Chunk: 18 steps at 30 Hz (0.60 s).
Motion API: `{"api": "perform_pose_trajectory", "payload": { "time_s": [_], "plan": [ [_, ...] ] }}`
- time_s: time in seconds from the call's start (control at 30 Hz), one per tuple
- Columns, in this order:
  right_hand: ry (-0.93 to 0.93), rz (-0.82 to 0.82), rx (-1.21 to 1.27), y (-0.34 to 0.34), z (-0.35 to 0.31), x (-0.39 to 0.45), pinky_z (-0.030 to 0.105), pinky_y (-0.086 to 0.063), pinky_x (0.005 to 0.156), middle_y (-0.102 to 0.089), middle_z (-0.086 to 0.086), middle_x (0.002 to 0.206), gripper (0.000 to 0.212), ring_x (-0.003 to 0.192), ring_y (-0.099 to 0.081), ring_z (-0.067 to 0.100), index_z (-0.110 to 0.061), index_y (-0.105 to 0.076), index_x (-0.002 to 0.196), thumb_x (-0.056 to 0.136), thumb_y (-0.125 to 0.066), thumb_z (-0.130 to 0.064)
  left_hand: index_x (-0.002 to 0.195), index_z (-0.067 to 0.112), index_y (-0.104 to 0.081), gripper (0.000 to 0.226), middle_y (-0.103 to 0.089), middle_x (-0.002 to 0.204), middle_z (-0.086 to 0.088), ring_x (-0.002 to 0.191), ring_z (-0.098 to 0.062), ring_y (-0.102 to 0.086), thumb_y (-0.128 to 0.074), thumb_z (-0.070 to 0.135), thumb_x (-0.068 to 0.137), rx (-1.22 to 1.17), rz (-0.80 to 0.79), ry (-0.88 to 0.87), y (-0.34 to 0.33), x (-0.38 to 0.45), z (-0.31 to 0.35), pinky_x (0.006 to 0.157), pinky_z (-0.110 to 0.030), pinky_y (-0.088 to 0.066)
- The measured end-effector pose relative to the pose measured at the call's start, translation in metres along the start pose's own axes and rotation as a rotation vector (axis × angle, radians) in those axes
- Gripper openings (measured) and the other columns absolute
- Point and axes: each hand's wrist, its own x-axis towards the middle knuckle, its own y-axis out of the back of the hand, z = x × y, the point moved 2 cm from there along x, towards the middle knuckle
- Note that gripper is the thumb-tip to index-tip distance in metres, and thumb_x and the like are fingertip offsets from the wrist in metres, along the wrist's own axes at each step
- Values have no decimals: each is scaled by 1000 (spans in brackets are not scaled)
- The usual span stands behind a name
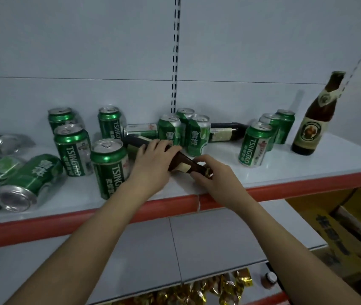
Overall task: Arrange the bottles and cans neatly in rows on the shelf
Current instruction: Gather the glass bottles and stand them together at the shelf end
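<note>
Brown glass was gripped at both ends as a lying beer bottle point(176, 160) was handled near the front of the white shelf point(285, 164). The left hand point(153, 164) was laid over the bottle's body with fingers curled round it, while the right hand point(212, 172) was pinched on the foil-capped neck, which pointed toward the red front edge point(307, 183).

Open shelf surface was seen to the right of the hands, between a trio of upright green cans point(255, 144) and the shelf lip. An upright brown bottle point(317, 116) with a cream label was stood at the far right, well apart from the rest. Space was tighter on the left, where an upright Tsingtao can point(109, 168) was placed just beside the left wrist and toppled cans point(27, 179) were left lying near the front edge.

Behind the hands, a cluster of standing cans point(184, 133) was crowded against a second dark bottle point(228, 132) lying on its side by the back wall. The held bottle's base was partly hidden behind the left hand.
</note>
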Motion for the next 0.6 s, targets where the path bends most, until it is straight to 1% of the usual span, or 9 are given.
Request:
{"api": "perform_pose_trajectory", "payload": {
  "time_s": [0.07, 0.13, 0.2, 0.3, 0.37, 0.43, 0.5, 0.57, 0.6],
  "plan": [
    [34, 3, 39, -1, 4, -2, 14, -38, 52, -61, -6, 85, 29, 64, -52, 4, -24, -59, 125, 97, -63, -28, 147, 34, -35, 65, -32, 153, 2, 144, -23, -22, -64, 19, 91, 19, -12, 12, 0, 1, 2, 118, -52, -20],
    [62, 12, 63, -2, 7, -1, 13, -36, 54, -55, -14, 78, 28, 62, -49, 1, -22, -61, 125, 97, -63, -27, 149, 32, -33, 67, -31, 154, 1, 145, -24, -20, -65, 21, 91, 29, -12, 24, 0, 1, 6, 119, -53, -19],
    [74, 24, 79, -1, 9, -1, 12, -36, 56, -54, -19, 78, 27, 64, -50, -2, -22, -62, 123, 97, -63, -27, 151, 31, -29, 70, -27, 156, -1, 147, -25, -15, -64, 21, 92, 46, -28, 26, 0, -1, 10, 121, -54, -15],
    [78, 50, 140, 2, 8, -4, 12, -38, 58, -58, -18, 80, 25, 68, -53, -4, -21, -64, 120, 97, -64, -27, 154, 31, -24, 73, -23, 159, -1, 149, -26, -10, -63, 21, 93, 18, -47, 21, 0, -4, 12, 122, -53, -11],
    [88, 92, 226, 7, 5, -6, 12, -40, 61, -62, -13, 84, 22, 73, -55, -2, -19, -65, 118, 96, -64, -25, 153, 33, -24, 75, -25, 157, 1, 148, -23, -13, -65, 27, 92, -14, -20, 15, 5, -5, 13, 122, -52, -14],
    [110, 135, 295, 16, -2, -7, 13, -40, 60, -63, -9, 83, 17, 72, -55, 3, -19, -66, 112, 96, -65, -25, 152, 35, -25, 77, -28, 155, 3, 146, -21, -17, -68, 36, 89, -44, -6, 9, 11, -4, 15, 121, -52, -17],
    [126, 175, 334, 25, -11, -7, 17, -39, 55, -62, -3, 75, 10, 64, -52, 8, -20, -66, 102, 95, -65, -27, 150, 34, -28, 79, -29, 153, 5, 144, -20, -21, -72, 39, 85, -82, -3, -1, 17, -1, 20, 119, -54, -20],
    [139, 208, 358, 36, -23, -4, 20, -35, 51, -58, 1, 66, 9, 55, -45, 8, -19, -66, 93, 95, -66, -28, 147, 31, -35, 77, -37, 149, 6, 139, -20, -32, -76, 37, 82, -131, 51, -17, 25, 3, 24, 114, -52, -31],
    [148, 218, 368, 42, -30, -1, 19, -34, 49, -56, 0, 64, 11, 53, -43, 7, -18, -66, 91, 94, -66, -28, 146, 29, -36, 76, -41, 146, 6, 135, -20, -39, -77, 38, 82, -152, 71, -16, 30, 5, 25, 111, -48, -36]
  ]
}}
